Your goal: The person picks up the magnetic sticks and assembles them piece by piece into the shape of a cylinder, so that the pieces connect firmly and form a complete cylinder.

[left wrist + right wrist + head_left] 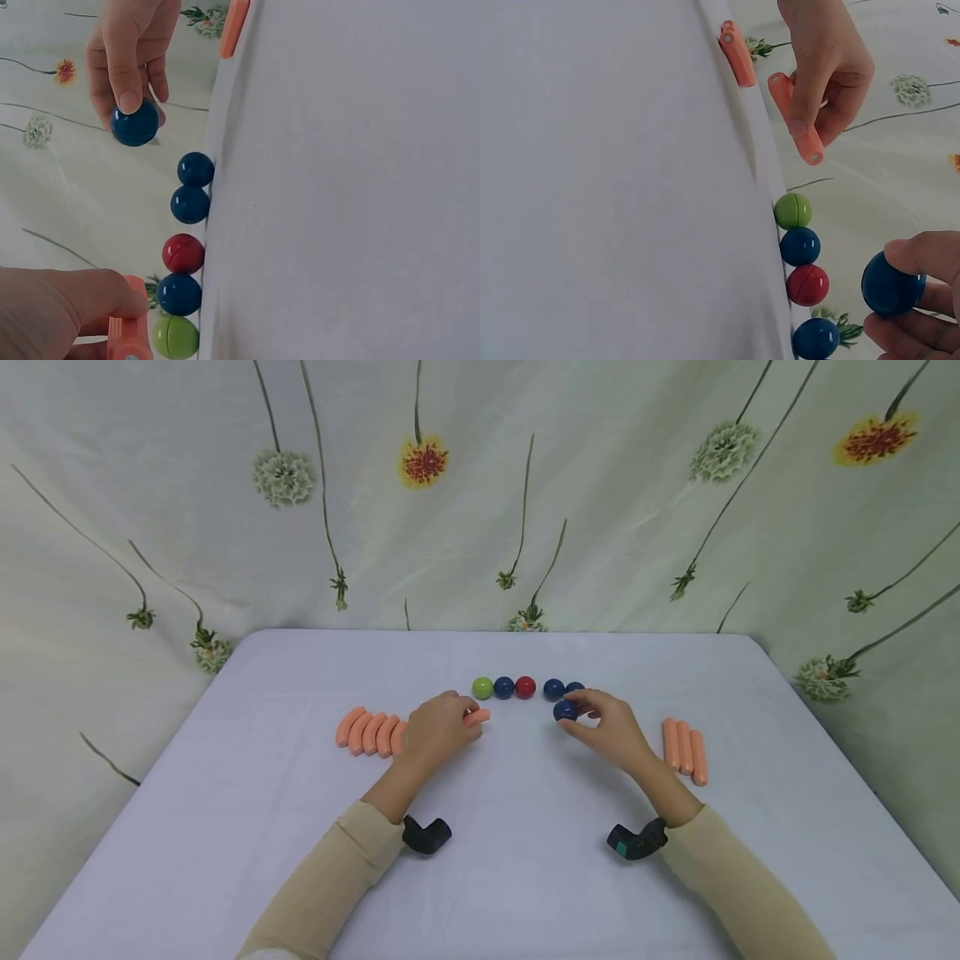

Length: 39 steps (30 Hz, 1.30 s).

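Observation:
My left hand [435, 728] pinches an orange sausage-shaped stick [801, 124] between thumb and fingers, above the table and left of the balls. With thumb and fingertips, my right hand [613, 728] grips a dark blue ball [566, 711], raised in front of the row. That row lies on the table: a green ball [482, 687], a blue ball [504, 687] and a red ball [525, 687] side by side, then a small gap and two more blue balls [553, 689]. The rightmost one is partly hidden by my right hand in the head view.
Several curved orange sticks [371, 732] lie side by side left of my left hand, which covers part of the last. Three straight orange sticks [686, 747] lie right of my right hand. The white-covered table [517, 877] ends at a flower-patterned cloth [465, 543] behind.

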{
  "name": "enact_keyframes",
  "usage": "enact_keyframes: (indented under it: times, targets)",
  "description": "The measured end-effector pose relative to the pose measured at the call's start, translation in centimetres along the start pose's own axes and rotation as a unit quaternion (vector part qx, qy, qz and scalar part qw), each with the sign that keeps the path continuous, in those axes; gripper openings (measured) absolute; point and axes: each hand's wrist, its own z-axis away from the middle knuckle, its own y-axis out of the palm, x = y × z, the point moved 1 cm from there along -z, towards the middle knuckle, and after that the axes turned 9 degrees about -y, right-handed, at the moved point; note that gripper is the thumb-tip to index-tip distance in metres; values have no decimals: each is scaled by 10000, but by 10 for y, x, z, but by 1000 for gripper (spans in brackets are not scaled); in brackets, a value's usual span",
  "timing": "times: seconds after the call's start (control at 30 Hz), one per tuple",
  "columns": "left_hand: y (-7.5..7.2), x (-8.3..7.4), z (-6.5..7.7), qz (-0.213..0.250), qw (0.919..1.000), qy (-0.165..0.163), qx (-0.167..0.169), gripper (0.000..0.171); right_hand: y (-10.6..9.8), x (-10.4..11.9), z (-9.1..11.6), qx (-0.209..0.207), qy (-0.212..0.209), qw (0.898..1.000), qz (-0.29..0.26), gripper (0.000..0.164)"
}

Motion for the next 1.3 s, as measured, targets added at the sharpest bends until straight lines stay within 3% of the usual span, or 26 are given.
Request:
enact_keyframes:
  times: [0.67, 1.3]
  targets:
    - [11, -21, -10, 128, 9994, 143, 287, 20, 25, 8, -5, 92, -107, 9996, -231, 40]
    - [12, -33, -5, 206, 9979, 417, 443, 21, 36, 13, -5, 296, -106, 9987, -405, 37]
